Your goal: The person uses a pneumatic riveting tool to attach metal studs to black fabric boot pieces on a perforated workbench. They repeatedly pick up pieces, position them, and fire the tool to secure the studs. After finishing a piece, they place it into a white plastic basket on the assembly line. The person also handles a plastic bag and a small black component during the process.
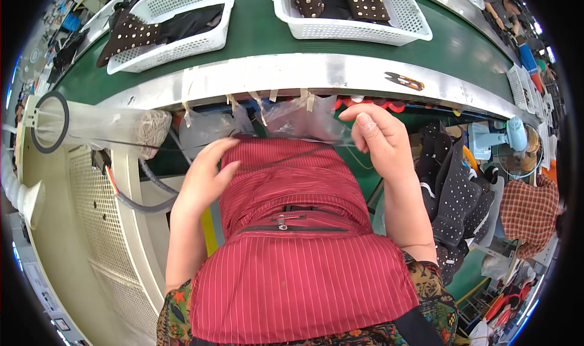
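Observation:
A dark red, pin-striped apron (304, 279) with a zipped pocket covers my lap and front. My left hand (210, 169) is raised over the apron's left side, thumb and fingers apart. A thin dark strip (286, 159), blurred, crosses above the apron from near the left thumb toward my right hand. Another dark line (131, 144) runs leftward from the left fingers. My right hand (377, 136) is held up by the table's front edge, fingers curled and thumb against them. A fine pale strand shows below it; what the right fingers hold is too small to make out.
Beyond the metal table edge (274, 72), white baskets (359, 29) hold dark studded pieces. Orange-handled thread snips (404, 81) lie on the edge. Plastic bags (304, 118) are taped beneath it. At right hang dark dotted pieces (456, 194) near a small blue fan (516, 136).

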A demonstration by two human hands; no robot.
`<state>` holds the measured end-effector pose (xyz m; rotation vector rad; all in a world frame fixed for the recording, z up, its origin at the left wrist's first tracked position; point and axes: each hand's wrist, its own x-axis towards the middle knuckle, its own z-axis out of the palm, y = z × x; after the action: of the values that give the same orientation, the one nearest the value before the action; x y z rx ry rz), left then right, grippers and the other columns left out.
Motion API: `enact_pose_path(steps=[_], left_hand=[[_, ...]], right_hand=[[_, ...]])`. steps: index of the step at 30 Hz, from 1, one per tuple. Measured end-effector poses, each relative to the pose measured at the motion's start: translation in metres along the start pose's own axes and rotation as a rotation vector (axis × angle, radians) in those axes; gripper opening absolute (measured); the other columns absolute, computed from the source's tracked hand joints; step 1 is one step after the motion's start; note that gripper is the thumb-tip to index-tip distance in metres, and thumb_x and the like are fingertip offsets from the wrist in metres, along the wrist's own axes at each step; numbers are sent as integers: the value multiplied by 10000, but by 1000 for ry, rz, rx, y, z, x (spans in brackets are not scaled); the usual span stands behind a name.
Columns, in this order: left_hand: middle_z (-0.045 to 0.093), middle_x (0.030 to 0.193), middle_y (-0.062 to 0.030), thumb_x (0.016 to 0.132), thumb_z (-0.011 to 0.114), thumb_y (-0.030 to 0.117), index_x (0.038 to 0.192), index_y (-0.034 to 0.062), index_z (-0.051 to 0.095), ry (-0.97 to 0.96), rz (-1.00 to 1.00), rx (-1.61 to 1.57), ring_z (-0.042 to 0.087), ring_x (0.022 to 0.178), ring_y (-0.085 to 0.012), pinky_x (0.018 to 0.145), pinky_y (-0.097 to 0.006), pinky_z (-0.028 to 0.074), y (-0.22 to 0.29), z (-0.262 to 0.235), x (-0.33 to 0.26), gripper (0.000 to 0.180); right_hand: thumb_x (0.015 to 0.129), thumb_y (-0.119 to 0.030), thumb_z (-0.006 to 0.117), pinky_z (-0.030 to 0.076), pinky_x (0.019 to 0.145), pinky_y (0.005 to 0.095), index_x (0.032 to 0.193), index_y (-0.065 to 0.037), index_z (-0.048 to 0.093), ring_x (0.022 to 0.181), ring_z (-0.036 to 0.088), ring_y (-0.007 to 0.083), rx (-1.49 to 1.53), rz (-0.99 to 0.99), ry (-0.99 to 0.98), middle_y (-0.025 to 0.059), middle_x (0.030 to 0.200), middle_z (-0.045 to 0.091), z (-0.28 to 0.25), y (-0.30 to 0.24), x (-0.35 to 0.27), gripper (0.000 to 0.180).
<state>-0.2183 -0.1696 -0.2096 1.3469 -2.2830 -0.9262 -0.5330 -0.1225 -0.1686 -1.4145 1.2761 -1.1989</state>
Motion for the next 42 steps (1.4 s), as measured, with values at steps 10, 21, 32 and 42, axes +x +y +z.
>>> enact_pose_path(steps=[10,21,32,42], left_hand=[[608,1158,-110,852,620,110,1186,-1,556,-334,96,-931,568,1078,-201,952,-324,430,93,27,54,358],[607,943,-125,724,636,-39,1045,23,604,459,401,-229,596,849,-268,742,-344,490,97,18,41,328],[648,956,-120,782,682,40,1081,-5,604,272,272,-635,664,854,-215,767,-305,530,96,19,33,312],[664,875,-69,871,617,57,975,8,655,349,156,-543,636,799,-117,699,-243,514,90,16,38,121]], right_hand=[[988,-264,416,444,598,247,794,-21,540,642,547,138,709,65,-220,107,768,604,12,-9,9,334],[977,-199,440,449,734,289,754,2,534,782,551,149,390,-78,-240,84,871,556,31,-10,15,315],[964,-174,457,456,732,286,784,-6,559,795,570,173,221,-199,-182,85,858,578,42,-15,22,266],[893,-73,542,489,722,324,838,12,581,797,614,263,-108,-375,-166,130,887,631,49,-20,26,109]])
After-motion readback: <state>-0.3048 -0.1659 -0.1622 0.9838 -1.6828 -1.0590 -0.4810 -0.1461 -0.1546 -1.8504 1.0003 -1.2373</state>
